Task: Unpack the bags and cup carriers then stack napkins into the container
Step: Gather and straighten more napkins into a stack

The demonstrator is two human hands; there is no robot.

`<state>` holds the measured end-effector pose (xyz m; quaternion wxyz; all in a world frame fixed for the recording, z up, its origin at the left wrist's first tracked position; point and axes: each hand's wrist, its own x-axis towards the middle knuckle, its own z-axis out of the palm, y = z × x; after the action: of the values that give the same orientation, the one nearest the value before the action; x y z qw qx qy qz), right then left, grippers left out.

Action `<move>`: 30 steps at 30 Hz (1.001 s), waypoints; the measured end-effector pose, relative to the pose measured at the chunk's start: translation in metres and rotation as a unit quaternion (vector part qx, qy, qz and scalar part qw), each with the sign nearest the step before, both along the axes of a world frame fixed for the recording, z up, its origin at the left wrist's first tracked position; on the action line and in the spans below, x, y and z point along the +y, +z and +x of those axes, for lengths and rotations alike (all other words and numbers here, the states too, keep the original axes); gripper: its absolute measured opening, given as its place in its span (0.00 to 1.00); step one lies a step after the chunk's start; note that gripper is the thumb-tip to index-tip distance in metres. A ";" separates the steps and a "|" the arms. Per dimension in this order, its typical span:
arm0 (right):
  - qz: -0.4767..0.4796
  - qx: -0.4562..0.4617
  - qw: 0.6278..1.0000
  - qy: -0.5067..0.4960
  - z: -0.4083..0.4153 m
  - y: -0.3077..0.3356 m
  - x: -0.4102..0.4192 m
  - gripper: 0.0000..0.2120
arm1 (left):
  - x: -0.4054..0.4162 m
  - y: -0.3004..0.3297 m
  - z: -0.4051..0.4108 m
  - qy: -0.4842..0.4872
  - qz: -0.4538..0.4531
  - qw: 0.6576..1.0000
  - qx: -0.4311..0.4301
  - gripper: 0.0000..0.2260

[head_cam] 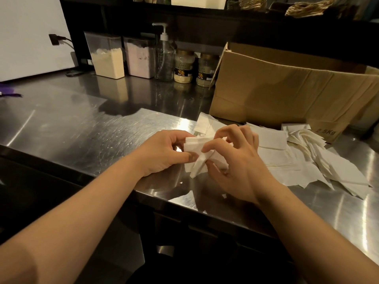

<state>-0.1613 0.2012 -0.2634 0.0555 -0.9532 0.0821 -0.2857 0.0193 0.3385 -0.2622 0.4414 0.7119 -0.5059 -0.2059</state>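
Observation:
A small bundle of white napkins (196,155) is held between both hands just above the steel counter (86,128), near its front edge. My left hand (164,152) pinches the bundle from the left, thumb on top. From the right, my right hand (235,160) grips the same bundle with its fingers curled over it. Loose white napkins (307,160) lie spread in a messy pile on the counter to the right of my hands. No napkin container can be told apart in view.
An open cardboard box (287,95) stands at the back right, behind the pile. Along the back wall are two clear tubs of powder (108,58), a pump bottle (164,56) and two jars (184,66). A purple object (9,93) lies at the far left.

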 end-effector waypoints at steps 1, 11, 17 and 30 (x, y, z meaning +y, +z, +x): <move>0.005 0.006 1.000 -0.004 -0.001 0.002 0.001 0.12 | 0.000 0.000 0.000 0.003 -0.001 1.000 -0.001 0.12; 0.004 0.050 0.995 0.084 -0.005 0.029 0.008 0.06 | -0.002 -0.002 0.002 0.007 -0.008 1.000 -0.002 0.15; 0.056 0.121 0.991 0.029 0.001 0.032 0.001 0.08 | 0.001 -0.002 0.005 -0.044 -0.028 0.996 0.070 0.15; 0.057 0.065 0.996 -0.006 0.003 0.024 0.006 0.10 | -0.002 -0.007 0.009 -0.075 -0.062 0.978 0.183 0.19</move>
<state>-0.1585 0.2073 -0.2390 0.1031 -0.9646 0.1071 -0.2179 0.0280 0.3361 -0.2691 0.5530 0.5931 -0.4806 -0.3338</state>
